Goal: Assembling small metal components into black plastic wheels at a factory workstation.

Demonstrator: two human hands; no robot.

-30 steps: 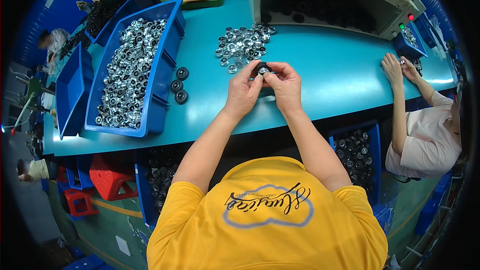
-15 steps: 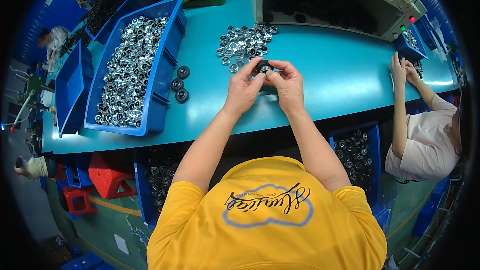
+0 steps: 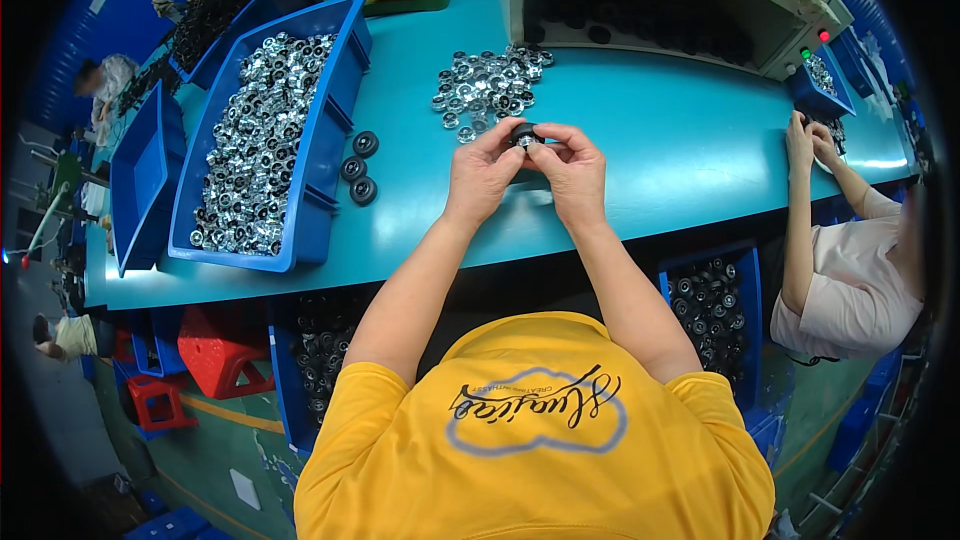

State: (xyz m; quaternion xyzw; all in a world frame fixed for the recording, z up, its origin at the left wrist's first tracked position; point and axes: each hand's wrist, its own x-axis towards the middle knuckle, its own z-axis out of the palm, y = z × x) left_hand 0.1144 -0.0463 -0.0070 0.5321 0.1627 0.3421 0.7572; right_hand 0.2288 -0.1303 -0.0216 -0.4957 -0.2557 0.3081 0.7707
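Above the teal table [image 3: 420,215], I hold a small black wheel [image 3: 524,131] with a shiny silvery hub showing on its near side. My left hand [image 3: 482,180] pinches it from one side, thumb and fingers closed on its edge. From the other side my right hand [image 3: 576,178] grips it the same way, both thumbs close together at the hub. Just beyond my hands lies a loose pile of shiny clear-and-silver hubs [image 3: 478,85], some with black centres. Three black wheels [image 3: 363,190] lie to the left, beside a big blue bin [image 3: 312,202] full of similar hubs.
An empty-looking blue bin [image 3: 150,175] leans at far left. A machine housing [image 3: 515,0] with a dark opening stands at the back. Blue bins of black wheels [image 3: 708,305] sit below the table edge. A co-worker [image 3: 845,280] works at the right beside a small blue bin [image 3: 825,90].
The wheel in my fingers has tilted slightly, showing more of its black outer band. My hands stay nearly in place. The co-worker's hands at the right have shifted a little.
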